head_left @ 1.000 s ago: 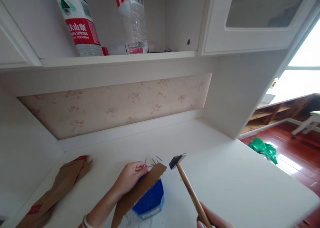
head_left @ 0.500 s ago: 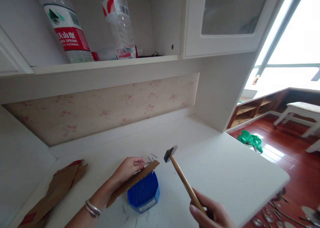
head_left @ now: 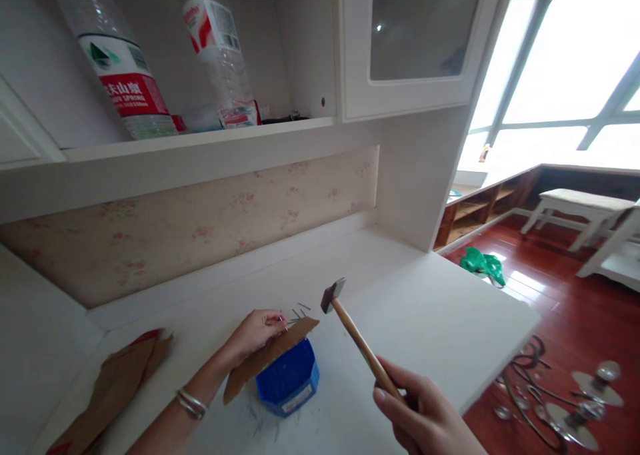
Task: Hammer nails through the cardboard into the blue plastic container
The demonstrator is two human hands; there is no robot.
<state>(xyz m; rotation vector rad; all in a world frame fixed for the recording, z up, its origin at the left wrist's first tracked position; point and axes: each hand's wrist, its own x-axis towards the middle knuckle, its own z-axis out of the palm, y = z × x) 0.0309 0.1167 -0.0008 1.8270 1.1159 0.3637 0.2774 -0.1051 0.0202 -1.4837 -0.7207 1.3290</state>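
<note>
My right hand (head_left: 425,418) is wrapped round the wooden handle of a small hammer (head_left: 356,338), whose dark head hangs in the air above the white desk (head_left: 430,308). My left hand (head_left: 256,333) pinches a thin nail (head_left: 281,320) against a strip of brown cardboard (head_left: 267,358). The cardboard lies across a blue plastic box (head_left: 289,378). Several loose nails (head_left: 300,310) lie on the desk just beyond my left fingers. The hammer head is a short way right of the nail and apart from it.
More brown cardboard (head_left: 113,388) lies at the desk's left. Two plastic bottles (head_left: 123,75) stand on the shelf above. Right of the desk edge lie a red wooden floor (head_left: 590,322), a green bag (head_left: 483,265), a metal lamp fixture (head_left: 555,408) and a white bench (head_left: 580,208).
The view has swung right and back, showing more floor and the lamp fixture. My right hand with the hammer has come further into view; my left hand stays on the cardboard.
</note>
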